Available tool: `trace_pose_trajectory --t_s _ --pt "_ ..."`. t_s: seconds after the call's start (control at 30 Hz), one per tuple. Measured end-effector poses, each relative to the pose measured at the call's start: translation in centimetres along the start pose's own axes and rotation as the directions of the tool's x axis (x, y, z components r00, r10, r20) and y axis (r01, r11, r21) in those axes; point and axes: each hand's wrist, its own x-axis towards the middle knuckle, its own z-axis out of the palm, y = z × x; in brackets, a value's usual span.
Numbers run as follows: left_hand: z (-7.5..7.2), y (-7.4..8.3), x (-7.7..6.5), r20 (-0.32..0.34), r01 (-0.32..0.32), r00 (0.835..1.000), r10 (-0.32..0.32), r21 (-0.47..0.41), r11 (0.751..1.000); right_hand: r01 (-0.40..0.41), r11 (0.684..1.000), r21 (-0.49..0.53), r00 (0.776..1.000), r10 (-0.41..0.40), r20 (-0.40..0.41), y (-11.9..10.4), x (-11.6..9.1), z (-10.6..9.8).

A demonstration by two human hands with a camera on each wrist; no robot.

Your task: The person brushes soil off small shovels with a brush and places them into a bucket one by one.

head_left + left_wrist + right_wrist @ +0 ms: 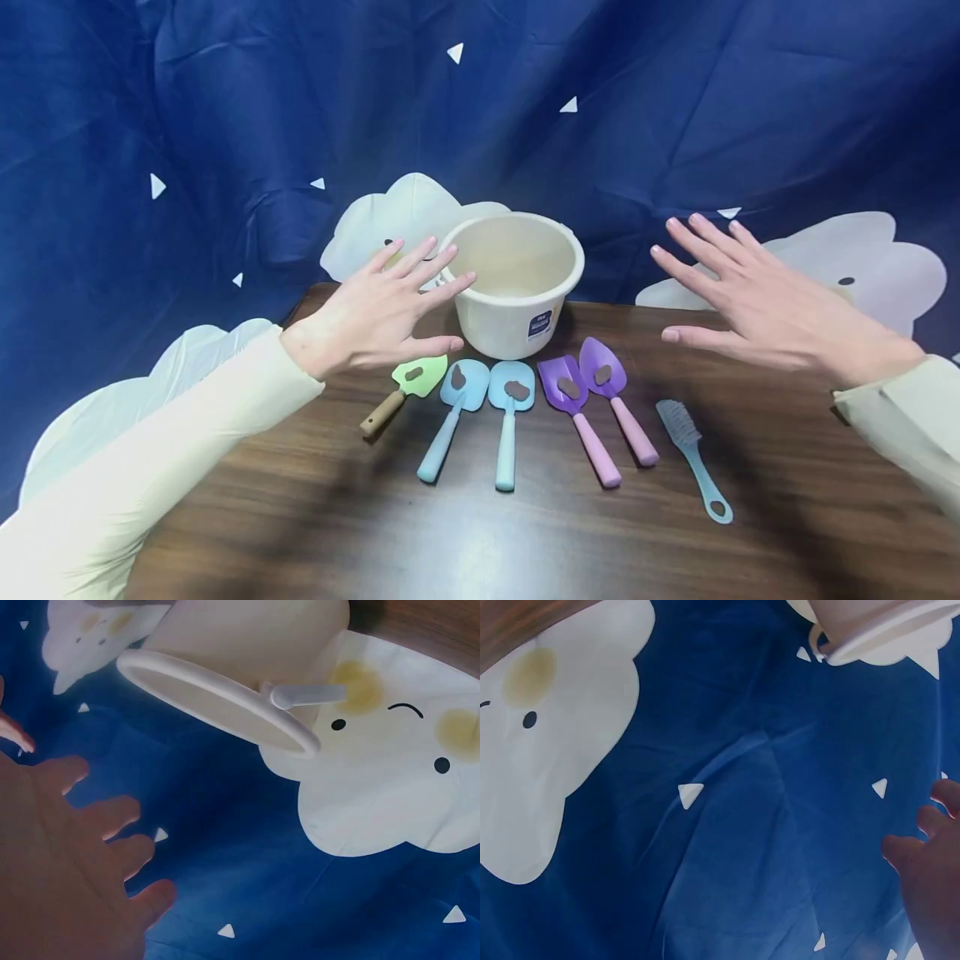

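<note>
Spreading left hand and right hand wide and straight-fingered above the wooden table, holding nothing. Hovering with the left near the white bucket at the table's back — overlapping its rim in the head view — and with the right well apart from it. Seeing, in a loose row in front, 1 green trowel, 2 blue shovels, 2 purple-and-pink shovels and 1 blue brush.
</note>
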Motion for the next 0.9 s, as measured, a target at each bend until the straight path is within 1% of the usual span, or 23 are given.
trace_pose_trajectory --t_s 0.2,0.3,0.4,0.47,0.63,0.7,0.77,0.83,0.9 --pt "-0.1 0.3 -0.4 -0.033 -0.014 0.999 0.015 0.003 1.000 0.007 1.000 -0.003 0.998 -0.007 -0.055 -0.6 -0.1 -0.9" --pt "0.1 0.2 -0.8 -0.062 -0.012 0.998 0.013 0.016 1.000 0.013 1.000 0.003 0.997 -0.013 -0.079 -0.9 0.1 -1.0" --pt "0.5 0.3 -1.5 -0.087 -0.003 0.996 0.005 0.018 1.000 0.006 1.000 0.013 0.995 -0.004 -0.097 -1.1 0.2 -0.9" --pt "0.9 0.5 -1.7 -0.104 0.002 0.995 -0.002 0.007 1.000 -0.009 1.000 0.017 0.994 0.011 -0.113 -1.1 -0.1 -0.9" --pt "2.3 0.9 -2.6 -0.127 0.051 0.990 -0.057 -0.050 0.997 -0.057 0.996 0.067 0.985 0.067 -0.158 -1.0 -1.3 -0.1" --pt "2.9 0.9 -3.1 -0.136 0.076 0.987 -0.085 -0.071 0.995 -0.073 0.992 0.106 0.978 0.092 -0.186 -1.1 -1.7 0.5" --pt "3.5 0.9 -3.4 -0.139 0.103 0.984 -0.115 -0.092 0.990 -0.073 0.988 0.135 0.967 0.104 -0.234 -1.0 -2.3 1.3" --pt "4.3 1.0 -3.6 -0.132 0.128 0.981 -0.143 -0.116 0.985 -0.058 0.985 0.162 0.950 0.104 -0.294 -0.9 -2.9 2.3" --pt "5.2 1.2 -3.9 -0.109 0.153 0.979 -0.170 -0.152 0.976 -0.032 0.983 0.179 0.930 0.095 -0.355 -0.8 -3.6 3.5"
